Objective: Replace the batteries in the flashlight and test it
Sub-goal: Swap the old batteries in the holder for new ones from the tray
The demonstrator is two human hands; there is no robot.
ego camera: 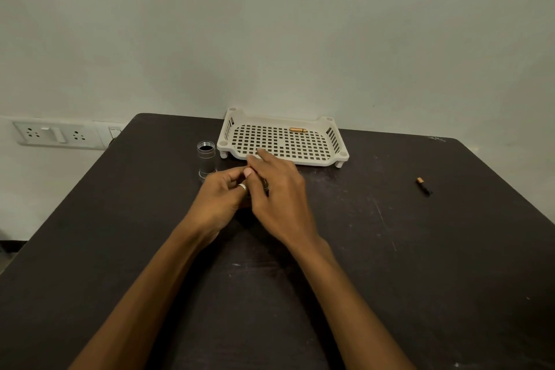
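Observation:
My left hand [223, 194] and my right hand [277, 189] meet over the middle of the dark table [390, 264], fingers closed around a small dark part that they almost wholly hide. A silver ring shows on a left finger. The black flashlight body [206, 159] stands upright with its open end up, just left of the hands. One gold battery [298, 130] lies inside the white perforated tray [342, 155]. A black and gold battery [424, 185] lies on the table far to the right.
The tray stands at the table's back edge against a pale wall. A wall socket panel [57, 134] sits to the left, beyond the table's edge. The tabletop is scratched.

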